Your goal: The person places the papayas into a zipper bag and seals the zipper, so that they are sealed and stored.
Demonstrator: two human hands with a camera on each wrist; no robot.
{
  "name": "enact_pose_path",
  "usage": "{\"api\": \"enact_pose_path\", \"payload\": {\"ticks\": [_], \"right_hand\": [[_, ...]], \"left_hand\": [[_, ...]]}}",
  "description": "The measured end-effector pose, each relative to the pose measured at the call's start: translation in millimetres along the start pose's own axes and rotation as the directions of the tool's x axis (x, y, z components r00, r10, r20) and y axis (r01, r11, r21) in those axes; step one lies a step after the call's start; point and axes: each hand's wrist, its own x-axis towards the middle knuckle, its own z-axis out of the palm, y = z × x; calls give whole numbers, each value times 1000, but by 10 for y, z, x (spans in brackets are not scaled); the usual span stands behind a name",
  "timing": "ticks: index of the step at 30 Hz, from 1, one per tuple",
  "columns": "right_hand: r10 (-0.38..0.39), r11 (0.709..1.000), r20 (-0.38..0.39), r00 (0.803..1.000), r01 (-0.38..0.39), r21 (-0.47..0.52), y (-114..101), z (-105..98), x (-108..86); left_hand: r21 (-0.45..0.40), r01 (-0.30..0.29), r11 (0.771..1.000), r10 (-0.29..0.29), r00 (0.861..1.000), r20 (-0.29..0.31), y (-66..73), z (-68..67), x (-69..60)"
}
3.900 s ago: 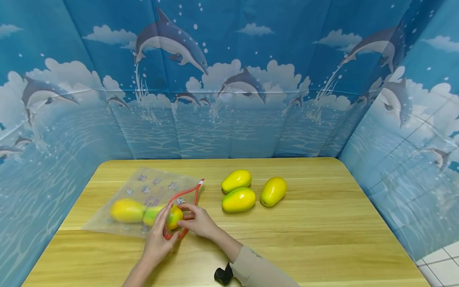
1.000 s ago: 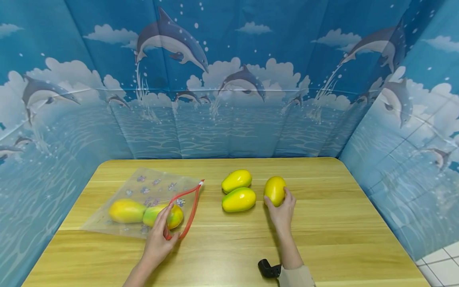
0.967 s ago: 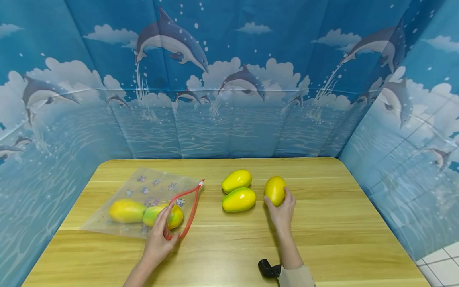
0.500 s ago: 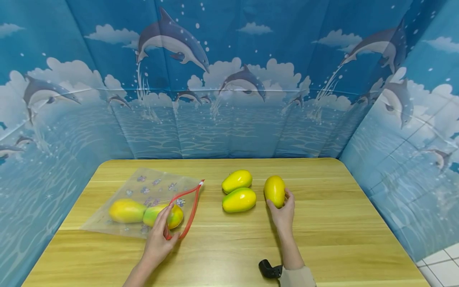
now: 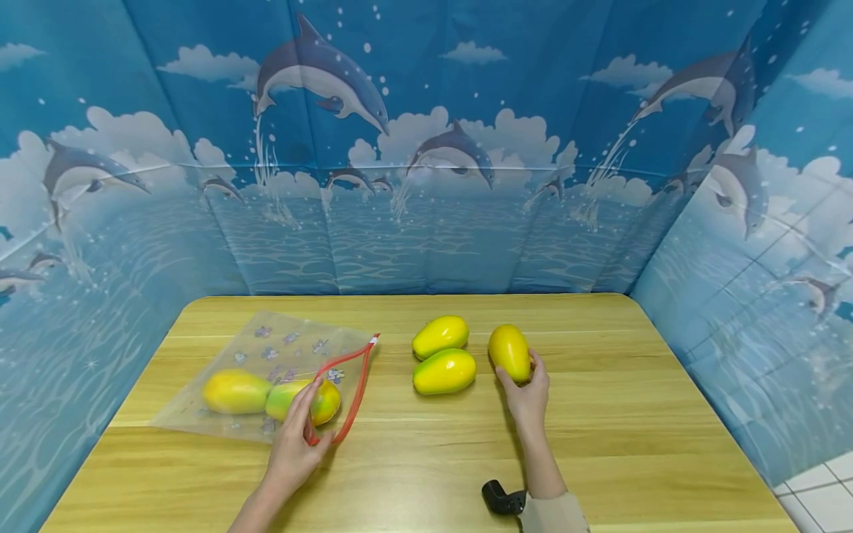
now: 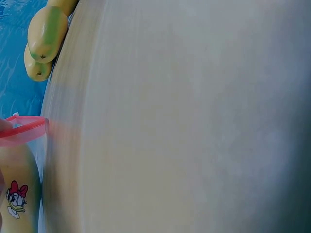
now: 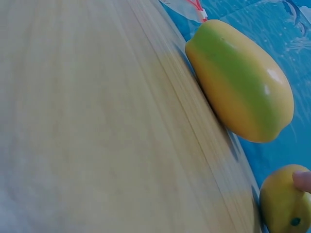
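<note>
Held yellow fruit (image 5: 509, 351) by lower end in right grip (image 5: 529, 396), right of frame centre, and zip bag (image 5: 276, 342) pinched in left grip (image 5: 293, 438), lower left; likely risked slipping off smooth skin, or jamming against packed fruit (image 5: 329, 403) inside red rim (image 5: 356, 409).

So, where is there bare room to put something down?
The table is bare right of the right hand, and between it and the left hand, nearer than the two side-by-side fruits. Crowded: where the bag and its two fruits lie.
</note>
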Motion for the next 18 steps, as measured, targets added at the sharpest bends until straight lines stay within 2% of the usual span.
{"api": "enact_pose_path", "payload": {"ticks": [4, 9, 12, 18], "right_hand": [[-46, 999, -30, 998, 46, -4, -8, -6, -19], [44, 998, -30, 999, -43, 47, -19, -34, 2], [75, 993, -39, 996, -71, 97, -41, -46, 14], [19, 982, -35, 999, -12, 189, -175, -42, 4]], "left_hand": [[6, 1, 1000, -1, 1000, 2, 0, 0, -3], [6, -5, 1000, 5, 1000, 3, 2, 0, -2], [9, -4, 1000, 4, 1000, 4, 1, -2, -1], [13, 0, 1000, 0, 1000, 6, 2, -5, 2]]}}
